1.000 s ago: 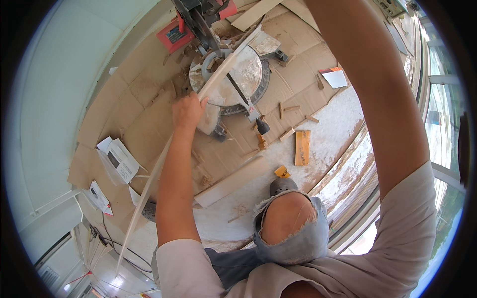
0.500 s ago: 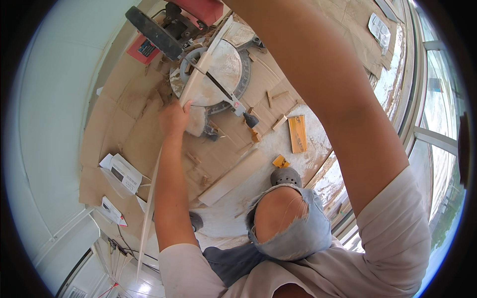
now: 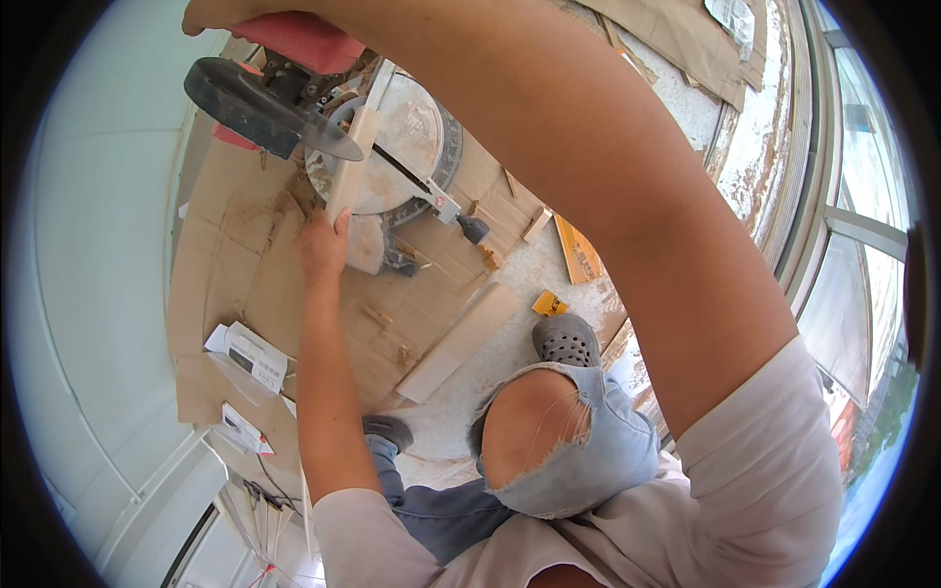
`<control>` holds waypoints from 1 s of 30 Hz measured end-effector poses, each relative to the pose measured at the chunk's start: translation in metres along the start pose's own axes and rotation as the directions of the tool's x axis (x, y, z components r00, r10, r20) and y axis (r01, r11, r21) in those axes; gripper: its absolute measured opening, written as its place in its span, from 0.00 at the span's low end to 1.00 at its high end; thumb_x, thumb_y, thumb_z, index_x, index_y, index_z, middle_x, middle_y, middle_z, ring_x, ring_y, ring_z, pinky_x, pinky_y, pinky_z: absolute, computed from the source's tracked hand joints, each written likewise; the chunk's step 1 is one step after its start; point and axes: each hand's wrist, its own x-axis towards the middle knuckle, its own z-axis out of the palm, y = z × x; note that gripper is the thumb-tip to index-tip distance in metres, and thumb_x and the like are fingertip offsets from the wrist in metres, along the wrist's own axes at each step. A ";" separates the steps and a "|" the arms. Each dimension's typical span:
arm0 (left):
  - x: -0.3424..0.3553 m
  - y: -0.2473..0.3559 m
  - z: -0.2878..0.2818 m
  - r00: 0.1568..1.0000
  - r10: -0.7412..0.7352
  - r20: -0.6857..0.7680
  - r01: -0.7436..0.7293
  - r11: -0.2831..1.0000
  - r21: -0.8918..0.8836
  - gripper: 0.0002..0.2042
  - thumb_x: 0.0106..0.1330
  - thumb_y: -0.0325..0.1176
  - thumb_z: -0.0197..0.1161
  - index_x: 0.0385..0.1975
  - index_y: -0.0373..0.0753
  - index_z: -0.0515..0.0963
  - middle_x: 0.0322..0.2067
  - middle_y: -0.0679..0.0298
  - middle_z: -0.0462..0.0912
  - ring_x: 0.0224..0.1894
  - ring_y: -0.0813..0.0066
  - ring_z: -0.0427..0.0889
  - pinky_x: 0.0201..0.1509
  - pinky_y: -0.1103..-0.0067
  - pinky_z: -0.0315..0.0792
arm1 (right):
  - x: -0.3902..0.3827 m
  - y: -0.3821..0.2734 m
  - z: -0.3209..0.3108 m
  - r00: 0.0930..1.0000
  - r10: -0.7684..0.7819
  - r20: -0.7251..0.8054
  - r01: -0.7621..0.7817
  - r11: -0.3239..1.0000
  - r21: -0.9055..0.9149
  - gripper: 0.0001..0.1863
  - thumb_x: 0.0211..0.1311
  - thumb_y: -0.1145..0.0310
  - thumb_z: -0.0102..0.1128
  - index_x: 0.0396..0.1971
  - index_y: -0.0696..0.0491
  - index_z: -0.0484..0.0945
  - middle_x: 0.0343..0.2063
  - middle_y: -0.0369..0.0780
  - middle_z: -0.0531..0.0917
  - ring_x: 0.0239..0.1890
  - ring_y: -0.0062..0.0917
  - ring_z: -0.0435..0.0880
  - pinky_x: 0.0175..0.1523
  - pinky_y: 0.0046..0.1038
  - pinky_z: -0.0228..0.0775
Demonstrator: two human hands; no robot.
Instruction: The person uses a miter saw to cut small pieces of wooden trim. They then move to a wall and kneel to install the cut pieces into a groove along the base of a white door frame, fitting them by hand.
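Observation:
My left hand (image 3: 323,245) is closed around a long pale wood strip (image 3: 345,184) that lies across the round table (image 3: 407,127) of a miter saw. The strip's far end shows near the saw's fence, and the disc blade (image 3: 335,137) overlaps it in view, under a black guard (image 3: 235,103). Across the top reaches my right arm. At the upper left edge my right hand (image 3: 208,14) is closed on the red saw head (image 3: 304,41); the frame cuts off most of its fingers.
Cardboard (image 3: 235,284) covers the floor, with several wood offcuts scattered over it. A flat board (image 3: 461,343) lies before my feet. Yellow pieces (image 3: 578,250) lie near my grey clog (image 3: 566,341). White packages (image 3: 253,358) sit at left by the wall; windows (image 3: 863,265) line the right.
The view has shifted, and my right hand has come into the frame at the upper left. The strip's far end now shows at the blade, where before the strip reached farther past it.

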 end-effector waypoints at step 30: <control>-0.011 -0.010 -0.014 1.000 -0.011 0.024 0.010 0.999 0.035 0.24 0.69 0.56 0.58 0.31 0.36 0.76 0.28 0.48 0.84 0.32 0.47 0.84 0.36 0.58 0.76 | -0.030 0.000 0.022 0.991 -0.098 -0.093 0.107 0.989 0.099 0.13 0.60 0.63 0.58 0.37 0.56 0.85 0.40 0.49 0.87 0.46 0.45 0.86 0.50 0.37 0.79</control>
